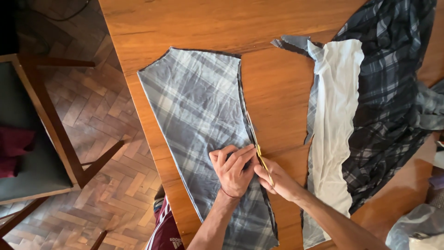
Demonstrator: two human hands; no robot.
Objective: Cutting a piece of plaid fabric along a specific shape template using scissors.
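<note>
Head view: I see the left hand (233, 170) lying flat on a cut piece of light blue plaid cloth (199, 111), fingers spread and pointing toward its right edge, pressing it to the wooden table (277, 88); that grip is open, nothing held, palm down; right hand (277, 178) sits just beside it, touching at the fingertips, its grip closed on a thin yellow tool (261, 157); could be a pencil or chalk stick, I cannot tell which; the tip of the tool lies along the right edge of the plaid cloth, pointing away from me; plaid cloth runs from mid-table down to the near edge, wider at the top, narrowing toward the body; to the right, apart from it across a strip of bare wood, a white cloth strip (335, 115) lies lengthwise, overlapping a heap of dark plaid fabric (393, 92) that spreads to the top right corner; grey bundle (416, 227) at bottom right; left of the table, herringbone wood floor (101, 139) and a chair with dark seat (27, 134).
</note>
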